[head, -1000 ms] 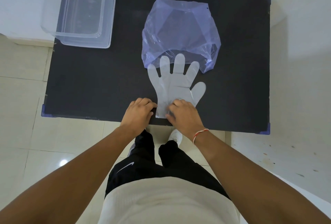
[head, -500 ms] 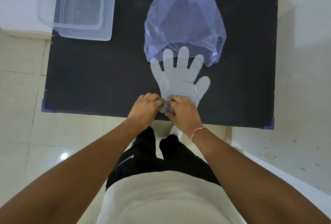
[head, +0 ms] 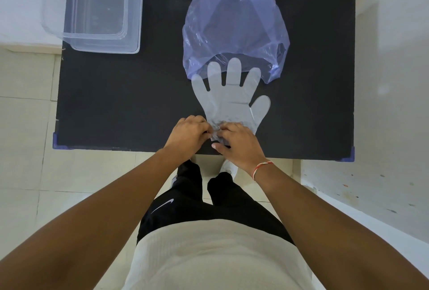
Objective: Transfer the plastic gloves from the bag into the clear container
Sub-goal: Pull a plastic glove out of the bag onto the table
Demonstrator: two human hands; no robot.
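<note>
A flat translucent plastic glove (head: pixel 232 99) lies on the black table (head: pixel 120 99), fingers pointing away from me, fingertips touching the mouth of a crumpled blue-violet plastic bag (head: pixel 235 27). My left hand (head: pixel 186 133) and my right hand (head: pixel 239 142) meet at the glove's cuff near the table's front edge, both pinching the bunched, wrinkled cuff between their fingers. The clear container (head: pixel 102 8) stands at the table's far left corner, apart from both hands.
The container overhangs the table's left edge. Pale floor tiles (head: pixel 25 115) lie to the left and a white wall (head: pixel 394 41) rises on the right. My legs and a white shoe (head: pixel 228 167) are just below the front edge.
Both hands have drawn closer together and gathered the glove's cuff, which was flat a second ago and is now bunched up. The glove's fingers stay at the bag's mouth.
</note>
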